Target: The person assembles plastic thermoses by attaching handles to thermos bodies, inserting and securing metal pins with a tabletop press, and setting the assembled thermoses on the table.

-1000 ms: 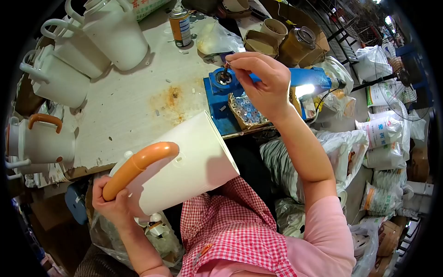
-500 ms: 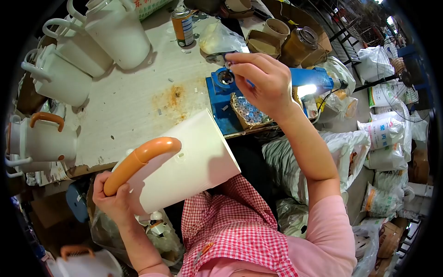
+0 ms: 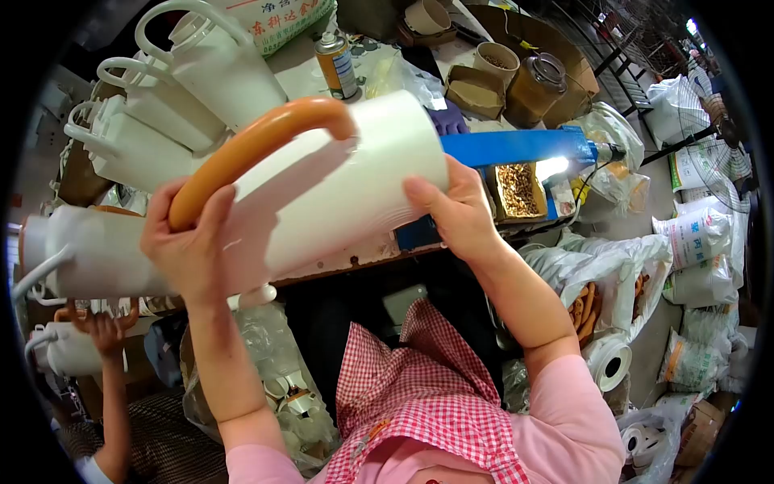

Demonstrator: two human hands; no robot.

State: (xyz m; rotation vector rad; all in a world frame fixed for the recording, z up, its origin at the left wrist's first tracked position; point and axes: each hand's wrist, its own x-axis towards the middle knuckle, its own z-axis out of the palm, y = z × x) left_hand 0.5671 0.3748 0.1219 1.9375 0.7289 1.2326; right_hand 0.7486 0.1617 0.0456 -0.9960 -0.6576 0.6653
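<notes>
White pot body (image 3: pixel 387 141) raised since a moment ago, tilted over the table (image 3: pixel 355 262) edge; right hand (image 3: pixel 463 210), earlier at the blue machine (image 3: pixel 516 148), now has fingers clamped on its end; left hand (image 3: pixel 189 242) fingers still round the orange handle (image 3: pixel 258 145); support now looks two-handed.

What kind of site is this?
Likely a small jug-assembly workshop: white jugs stand on a workbench, orange handles fill a plastic bag, and small brass-coloured parts sit beside a blue machine.
</notes>
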